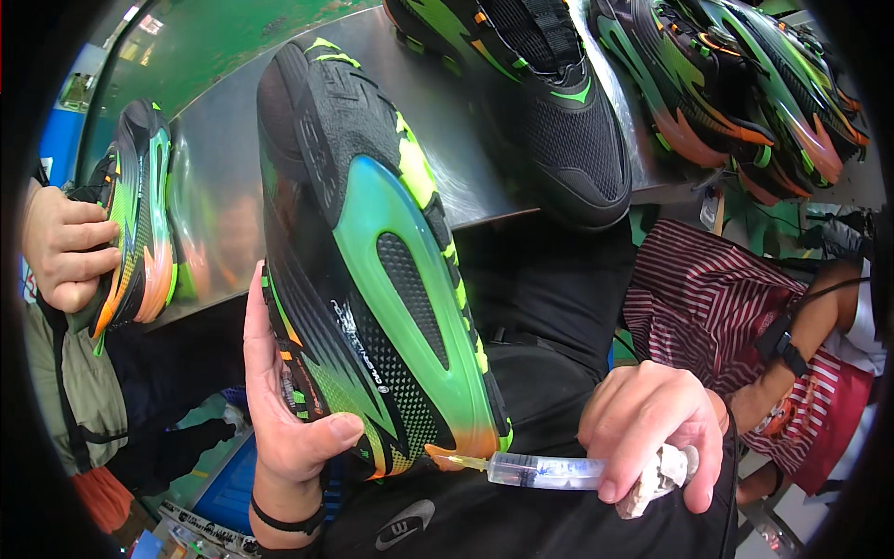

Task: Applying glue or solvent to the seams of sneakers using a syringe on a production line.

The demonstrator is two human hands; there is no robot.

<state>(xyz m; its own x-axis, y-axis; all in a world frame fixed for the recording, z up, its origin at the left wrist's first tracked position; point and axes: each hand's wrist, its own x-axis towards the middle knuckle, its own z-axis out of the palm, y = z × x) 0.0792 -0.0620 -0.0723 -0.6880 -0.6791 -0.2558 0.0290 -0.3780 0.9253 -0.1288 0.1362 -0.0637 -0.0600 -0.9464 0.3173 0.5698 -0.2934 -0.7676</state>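
"Lettering on that shoe (400, 242)?"

"Small and white, down its side. The left hand (303, 433) grips its lower end, holding it up before the metal worktop (219, 177)'s near edge."

"And the right hand (652, 415)?"

"Closed round a syringe (545, 470) and a crumpled white wad (656, 484), the syringe's rear end hidden. Its needle (466, 461) is at the orange sole (475, 440); touching or not, I can't tell. Another shoe (577, 130) overhangs that edge; more shoes (661, 102) crowd toward the right end, the last cut off."

head: worn left fisheye | looking down | wide view | close above held shoe (377, 265)
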